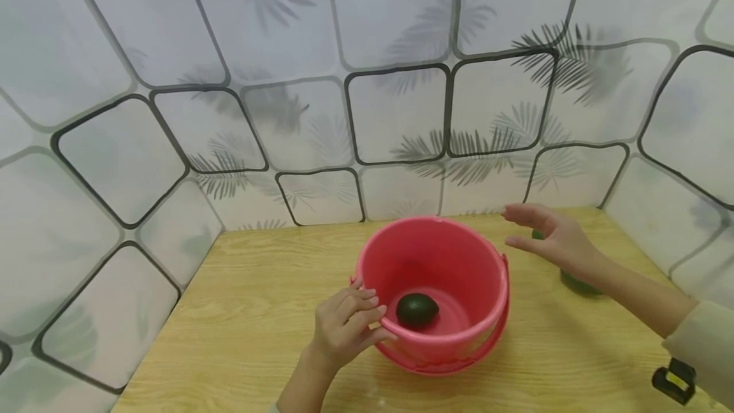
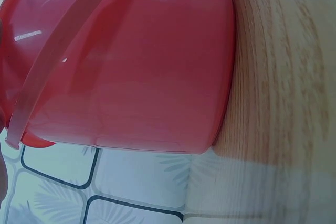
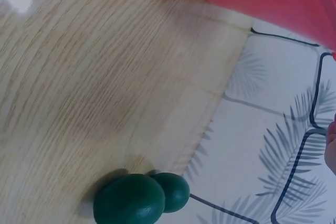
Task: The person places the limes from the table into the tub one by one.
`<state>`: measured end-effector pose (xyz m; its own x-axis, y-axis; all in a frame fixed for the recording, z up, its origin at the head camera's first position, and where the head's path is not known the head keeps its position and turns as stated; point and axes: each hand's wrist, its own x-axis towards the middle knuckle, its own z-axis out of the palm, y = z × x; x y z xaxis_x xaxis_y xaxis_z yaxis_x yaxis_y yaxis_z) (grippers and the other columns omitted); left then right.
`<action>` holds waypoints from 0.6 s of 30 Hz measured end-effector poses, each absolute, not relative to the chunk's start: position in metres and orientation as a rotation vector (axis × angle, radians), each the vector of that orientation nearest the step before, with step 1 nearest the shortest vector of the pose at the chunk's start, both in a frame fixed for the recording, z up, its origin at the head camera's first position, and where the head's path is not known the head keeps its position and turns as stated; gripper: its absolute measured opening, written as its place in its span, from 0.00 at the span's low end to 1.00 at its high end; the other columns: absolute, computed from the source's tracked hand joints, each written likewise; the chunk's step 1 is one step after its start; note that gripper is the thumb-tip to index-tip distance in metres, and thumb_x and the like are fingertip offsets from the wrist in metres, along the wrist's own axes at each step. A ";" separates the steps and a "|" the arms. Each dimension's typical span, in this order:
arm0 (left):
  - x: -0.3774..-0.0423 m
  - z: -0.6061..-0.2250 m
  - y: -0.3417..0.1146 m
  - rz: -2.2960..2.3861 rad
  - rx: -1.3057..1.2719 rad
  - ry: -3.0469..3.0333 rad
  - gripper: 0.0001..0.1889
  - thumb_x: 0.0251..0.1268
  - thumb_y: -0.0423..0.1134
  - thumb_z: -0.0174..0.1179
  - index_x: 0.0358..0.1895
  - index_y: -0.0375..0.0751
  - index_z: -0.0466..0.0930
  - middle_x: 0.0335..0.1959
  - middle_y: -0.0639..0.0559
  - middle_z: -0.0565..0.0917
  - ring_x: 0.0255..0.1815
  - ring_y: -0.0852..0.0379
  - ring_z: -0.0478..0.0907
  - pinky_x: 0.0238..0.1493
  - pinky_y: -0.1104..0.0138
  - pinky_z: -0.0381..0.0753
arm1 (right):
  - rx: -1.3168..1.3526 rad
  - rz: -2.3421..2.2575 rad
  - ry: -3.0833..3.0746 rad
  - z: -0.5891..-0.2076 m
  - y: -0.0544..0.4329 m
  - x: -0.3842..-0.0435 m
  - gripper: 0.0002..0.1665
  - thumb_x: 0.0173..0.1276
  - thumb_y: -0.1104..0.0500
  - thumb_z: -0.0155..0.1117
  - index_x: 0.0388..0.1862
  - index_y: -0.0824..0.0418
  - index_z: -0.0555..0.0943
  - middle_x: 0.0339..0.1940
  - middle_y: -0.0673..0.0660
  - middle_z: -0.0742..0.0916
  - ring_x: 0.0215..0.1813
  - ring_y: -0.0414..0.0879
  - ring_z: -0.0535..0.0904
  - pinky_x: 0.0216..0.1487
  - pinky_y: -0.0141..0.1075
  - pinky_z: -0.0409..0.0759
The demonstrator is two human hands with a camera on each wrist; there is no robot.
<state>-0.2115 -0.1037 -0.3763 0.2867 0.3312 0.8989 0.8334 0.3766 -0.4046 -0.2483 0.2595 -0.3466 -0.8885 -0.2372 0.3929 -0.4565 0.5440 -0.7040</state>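
A pink bucket stands upright on the wooden table, its handle hanging down at the side. Inside, on the bottom, lies a smooth dark green avocado-shaped fruit. My left hand grips the bucket's near left rim, fingers over the edge and thumb along the outside. To the right of the bucket my right hand is in the air, fingers extended and thumb apart, holding nothing. Beyond and below it are two more dark green fruits, a larger one and a smaller-looking one; the hand and forearm partly cover them in the head view.
The light wooden table meets walls on the left, back and right. The back wall has a pattern of rounded frames and grey leaves. A black strap buckle sits by the right sleeve.
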 end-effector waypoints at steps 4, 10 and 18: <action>-0.212 -0.379 -0.105 -0.471 -1.199 -1.310 0.21 0.62 0.53 0.59 0.22 0.37 0.81 0.21 0.48 0.80 0.24 0.55 0.82 0.28 0.60 0.86 | 0.544 1.264 -2.526 -0.351 0.266 -0.252 0.30 0.60 0.59 0.70 0.60 0.64 0.73 0.51 0.34 0.81 0.52 0.20 0.72 0.47 0.14 0.73; -0.212 -0.378 -0.105 -0.465 -1.201 -1.304 0.21 0.62 0.53 0.59 0.22 0.37 0.81 0.20 0.49 0.80 0.23 0.55 0.82 0.28 0.60 0.86 | 0.494 1.250 -2.523 -0.357 0.277 -0.258 0.29 0.59 0.58 0.71 0.59 0.65 0.74 0.49 0.32 0.81 0.50 0.18 0.72 0.46 0.13 0.71; -0.212 -0.377 -0.105 -0.472 -1.201 -1.305 0.21 0.62 0.53 0.59 0.22 0.37 0.81 0.20 0.48 0.80 0.24 0.55 0.82 0.28 0.60 0.86 | 0.433 1.239 -2.549 -0.363 0.291 -0.261 0.29 0.60 0.57 0.70 0.59 0.64 0.74 0.46 0.26 0.78 0.48 0.17 0.71 0.46 0.12 0.70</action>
